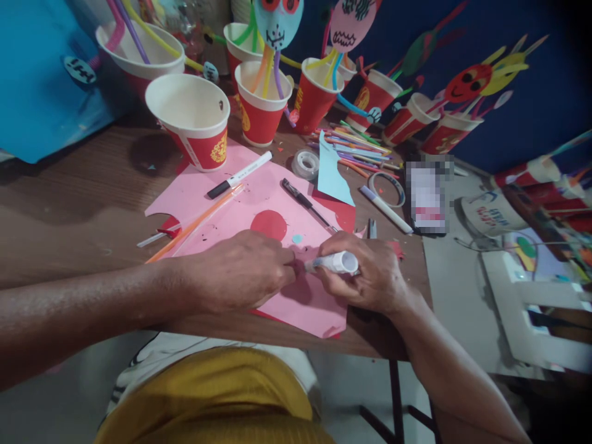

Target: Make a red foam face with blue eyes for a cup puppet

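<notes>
My right hand (365, 271) is wrapped round a white marker (341, 263), whose tip points left toward my left hand. Closed fingers of my left hand (250, 268) press on a small dark red piece (300, 269) over the pink paper (319, 308); its shape is mostly hidden. A red paper circle (269, 226) and a tiny light-blue piece (297, 238) lie just beyond my hands. Farther off on the paper are a black pen (305, 200), a black-capped white marker (240, 174) and orange straws (198, 223).
An empty red cup (197, 126) stands at the paper's back edge, with several straw-filled cups behind. Tape rolls (306, 164), a light-blue paper scrap (332, 172), a purple-capped marker (386, 209), a bundle of straws (356, 148) and a phone (426, 197) lie at the back right.
</notes>
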Available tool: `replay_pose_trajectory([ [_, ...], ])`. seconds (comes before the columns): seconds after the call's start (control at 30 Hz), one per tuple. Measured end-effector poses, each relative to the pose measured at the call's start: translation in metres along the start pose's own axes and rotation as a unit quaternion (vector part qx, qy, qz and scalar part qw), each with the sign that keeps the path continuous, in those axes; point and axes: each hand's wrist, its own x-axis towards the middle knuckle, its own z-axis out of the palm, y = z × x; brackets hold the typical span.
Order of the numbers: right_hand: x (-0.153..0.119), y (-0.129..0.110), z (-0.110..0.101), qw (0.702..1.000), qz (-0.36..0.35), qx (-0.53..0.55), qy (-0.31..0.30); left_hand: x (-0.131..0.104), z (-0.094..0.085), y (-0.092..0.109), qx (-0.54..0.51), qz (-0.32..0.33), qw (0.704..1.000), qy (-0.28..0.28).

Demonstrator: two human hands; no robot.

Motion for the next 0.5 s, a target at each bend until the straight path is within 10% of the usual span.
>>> replay_pose_trajectory([
  [0.5,0.0028,-0.0033,-0.0032,0.999,-0.004,-0.041,-0.009,0.0009,-0.0046,0.0028,-0.012,-0.01,1.0,-0.008],
])
